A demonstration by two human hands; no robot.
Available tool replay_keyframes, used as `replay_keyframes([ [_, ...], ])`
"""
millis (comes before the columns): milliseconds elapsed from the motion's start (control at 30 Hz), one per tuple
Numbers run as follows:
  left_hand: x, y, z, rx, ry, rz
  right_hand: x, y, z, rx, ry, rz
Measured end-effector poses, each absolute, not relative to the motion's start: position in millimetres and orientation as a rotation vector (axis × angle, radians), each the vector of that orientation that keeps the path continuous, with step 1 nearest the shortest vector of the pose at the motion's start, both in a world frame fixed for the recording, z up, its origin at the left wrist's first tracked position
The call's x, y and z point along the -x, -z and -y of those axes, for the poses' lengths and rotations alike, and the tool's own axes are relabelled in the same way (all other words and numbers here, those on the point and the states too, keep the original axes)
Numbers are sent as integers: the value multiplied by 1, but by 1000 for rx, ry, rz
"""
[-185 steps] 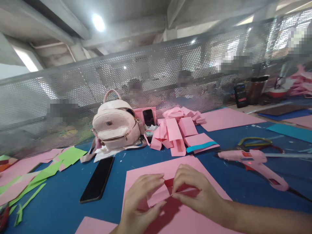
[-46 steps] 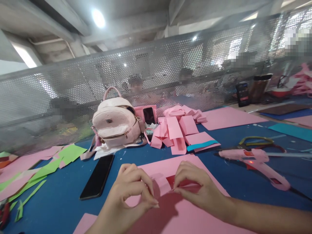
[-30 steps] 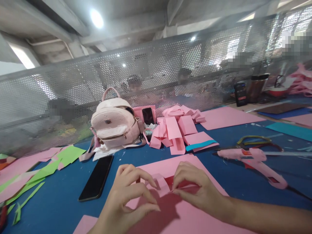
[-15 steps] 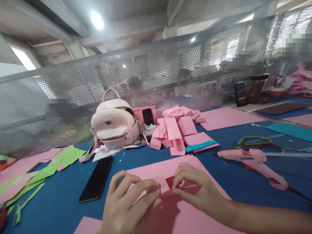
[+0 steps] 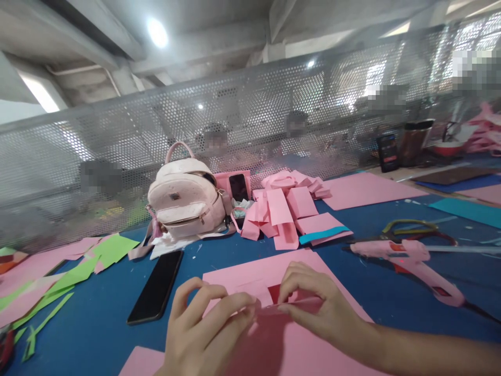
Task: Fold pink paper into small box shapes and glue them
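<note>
My left hand (image 5: 203,334) and my right hand (image 5: 317,308) meet over a small folded pink paper piece (image 5: 256,293) low in the middle. Both hands pinch it with curled fingers. The piece rests above a large pink paper sheet (image 5: 250,271) lying on the blue table (image 5: 102,313). My right forearm runs in from the lower right. Part of the folded piece is hidden under my fingers.
A black phone (image 5: 156,286) lies left of the sheet. Behind stand a pink backpack (image 5: 183,201) and a heap of folded pink paper pieces (image 5: 287,209). A pink glue gun (image 5: 410,261) lies at right, green paper scraps (image 5: 78,271) at left. A perforated metal screen (image 5: 250,120) closes the back.
My left hand has shifted from a raised pinch to fingers pressing down and right onto the folded piece. My right hand has stayed nearly still on its pinch.
</note>
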State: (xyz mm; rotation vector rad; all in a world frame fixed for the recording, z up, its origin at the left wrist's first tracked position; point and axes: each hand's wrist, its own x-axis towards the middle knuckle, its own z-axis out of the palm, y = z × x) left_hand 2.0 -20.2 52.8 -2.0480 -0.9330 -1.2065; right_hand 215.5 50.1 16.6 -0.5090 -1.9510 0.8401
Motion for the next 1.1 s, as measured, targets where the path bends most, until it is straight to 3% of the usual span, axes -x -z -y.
replay_keyframes([
  [567,-2,-51,20,2062,1274,876,-217,-13,-52,488,-802,1992],
  [800,5,-69,33,2225,1089,918,-217,-12,-54,503,-818,1981],
  [967,2,-65,27,2096,1281,867,-217,-12,-54,519,-831,1963],
  [1100,0,-58,23,2163,1239,919,-216,-14,-53,522,-817,1965],
])
